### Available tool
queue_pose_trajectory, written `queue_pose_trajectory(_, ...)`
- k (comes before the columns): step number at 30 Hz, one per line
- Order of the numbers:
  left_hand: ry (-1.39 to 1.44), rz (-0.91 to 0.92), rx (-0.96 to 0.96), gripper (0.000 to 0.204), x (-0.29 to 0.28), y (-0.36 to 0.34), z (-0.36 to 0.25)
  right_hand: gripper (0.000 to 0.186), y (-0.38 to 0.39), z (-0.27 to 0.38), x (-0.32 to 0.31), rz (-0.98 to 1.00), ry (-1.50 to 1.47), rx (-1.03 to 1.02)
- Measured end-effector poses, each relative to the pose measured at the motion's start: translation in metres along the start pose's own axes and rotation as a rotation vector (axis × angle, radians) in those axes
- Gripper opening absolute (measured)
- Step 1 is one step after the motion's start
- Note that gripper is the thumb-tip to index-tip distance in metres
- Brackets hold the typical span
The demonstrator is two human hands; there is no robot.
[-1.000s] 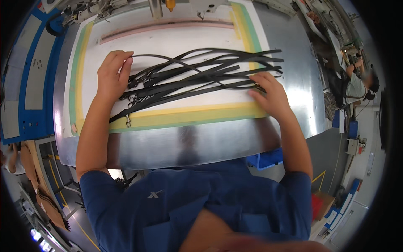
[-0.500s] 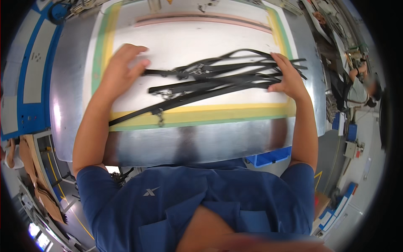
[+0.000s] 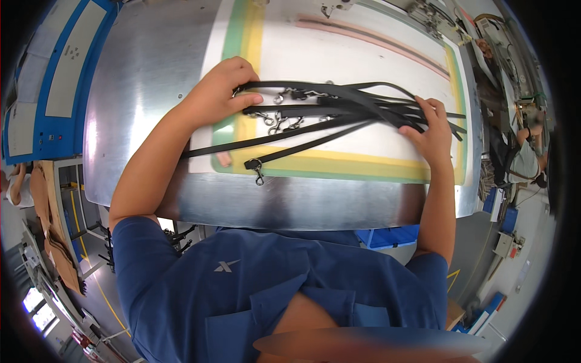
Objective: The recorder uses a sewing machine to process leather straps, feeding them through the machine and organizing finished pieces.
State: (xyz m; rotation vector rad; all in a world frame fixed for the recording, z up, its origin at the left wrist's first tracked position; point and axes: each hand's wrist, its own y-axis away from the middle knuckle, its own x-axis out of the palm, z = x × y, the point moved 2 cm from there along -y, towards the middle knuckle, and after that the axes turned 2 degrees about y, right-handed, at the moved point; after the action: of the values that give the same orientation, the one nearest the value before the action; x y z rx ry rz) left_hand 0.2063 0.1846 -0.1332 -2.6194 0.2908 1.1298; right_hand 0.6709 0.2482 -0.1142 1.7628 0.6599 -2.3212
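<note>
Several black straps (image 3: 321, 130) with metal snap hooks (image 3: 259, 174) lie crossed on a white work sheet (image 3: 333, 54) edged with yellow and green tape (image 3: 339, 166). My left hand (image 3: 233, 88) is closed on the left end of the upper straps, thumb and fingers around it. My right hand (image 3: 426, 124) grips the straps near their right ends, thumb underneath and fingers over the top. One long strap extends left beneath my left forearm, and a hook hangs from a lower strap at the front.
A metal worktop (image 3: 139, 66) surrounds the sheet, with machine parts (image 3: 430, 15) at the back and a blue machine (image 3: 72, 72) at left. A blue bin (image 3: 387, 239) sits under the front edge. Other people (image 3: 523, 160) are at the far right and far left.
My left hand went from loosely open to closed on straps. The view shifted, with the sheet now farther right. The straps' hooked ends are more spread, one hook hanging lower at the front.
</note>
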Motion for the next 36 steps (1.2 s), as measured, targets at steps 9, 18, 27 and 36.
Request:
queue_pose_trajectory(9, 0.136, 0.049, -0.014, 0.02, -0.005, 0.001, -0.012, 0.045, 0.008, 0.065, 0.0, 0.282, -0.207, -0.26)
queue_pose_trajectory(18, 0.321, -0.013, 0.057, 0.029, -0.021, -0.023, -0.044, 0.02, 0.015, 0.061, -0.017, 0.3, -0.139, -0.194)
queue_pose_trajectory(27, 0.355, 0.108, 0.033, 0.021, -0.002, -0.073, -0.074, 0.017, -0.025, -0.023, -0.103, 0.068, 0.048, 0.038)
queue_pose_trajectory(36, 0.055, -0.148, 0.375, 0.017, 0.045, -0.135, -0.056, 0.042, -0.111, 0.025, -0.062, 0.224, -0.195, -0.311)
